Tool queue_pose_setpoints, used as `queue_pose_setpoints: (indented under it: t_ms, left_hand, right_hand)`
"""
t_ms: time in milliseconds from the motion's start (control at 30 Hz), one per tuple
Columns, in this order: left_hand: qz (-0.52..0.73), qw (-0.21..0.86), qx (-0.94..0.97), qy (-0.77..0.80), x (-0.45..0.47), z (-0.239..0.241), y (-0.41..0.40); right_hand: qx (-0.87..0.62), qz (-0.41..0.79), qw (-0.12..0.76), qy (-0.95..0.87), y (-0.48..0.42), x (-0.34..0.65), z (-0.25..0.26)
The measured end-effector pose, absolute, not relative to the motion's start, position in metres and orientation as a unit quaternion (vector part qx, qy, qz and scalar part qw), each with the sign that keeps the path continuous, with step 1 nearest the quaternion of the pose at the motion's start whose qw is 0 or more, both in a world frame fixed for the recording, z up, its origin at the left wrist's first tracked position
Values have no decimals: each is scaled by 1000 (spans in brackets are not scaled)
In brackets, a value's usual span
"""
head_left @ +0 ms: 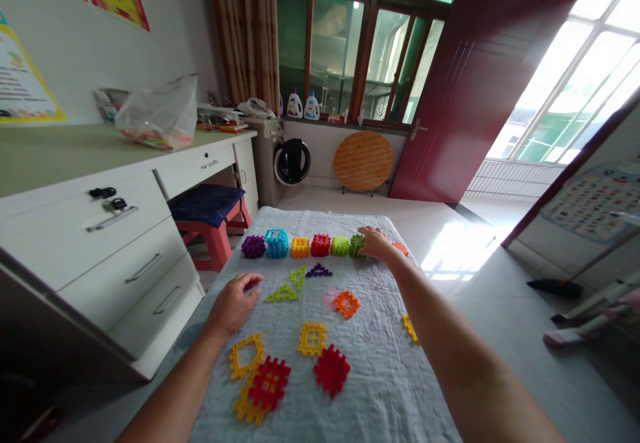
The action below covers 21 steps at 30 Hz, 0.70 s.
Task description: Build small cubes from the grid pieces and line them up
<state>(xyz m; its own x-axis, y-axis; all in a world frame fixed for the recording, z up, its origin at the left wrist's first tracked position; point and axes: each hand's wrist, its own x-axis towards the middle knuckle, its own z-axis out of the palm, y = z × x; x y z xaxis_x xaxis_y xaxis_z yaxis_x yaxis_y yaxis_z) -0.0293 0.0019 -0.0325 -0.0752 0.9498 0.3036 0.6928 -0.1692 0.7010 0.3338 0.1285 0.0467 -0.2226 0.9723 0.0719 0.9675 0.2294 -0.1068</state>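
My right hand (377, 243) reaches to the far side of the cloth, its fingers on the dark green block stack (357, 246) at the right end of a row. Beside that stand a lime stack (340, 246), a red stack (321, 245), a yellow stack (300, 248), a blue stack (277, 244) and a purple stack (253, 247) of notched plastic tiles. My left hand (234, 304) rests at the cloth's left, thumb and fingers apart, holding nothing. Closest to it are lime triangular pieces (283, 293) and a yellow frame tile (247, 356).
Red tiles (332, 371), a yellow window tile (313, 340), an orange tile (347, 304) and a purple triangle (319, 270) lie loose on the grey cloth (370, 396). A desk (125, 236) and a stool (210, 210) stand left.
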Motion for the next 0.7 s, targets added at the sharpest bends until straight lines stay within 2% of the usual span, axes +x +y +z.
queue_pose_setpoints:
  t_ms: [200, 400, 567, 700]
  left_hand:
    - [376, 158, 665, 626, -29, -33, 3]
    - [378, 117, 683, 613, -24, -31, -2]
    - [384, 60, 716, 579, -13, -11, -14]
    - [339, 103, 767, 535, -5, 16, -36]
  right_hand:
    - [-566, 29, 164, -807, 77, 324, 51]
    - [-455, 118, 180, -864, -7, 300, 35]
    - [-401, 172, 188, -880, -61, 279, 24]
    - [-393, 167, 178, -886, -79, 264, 15]
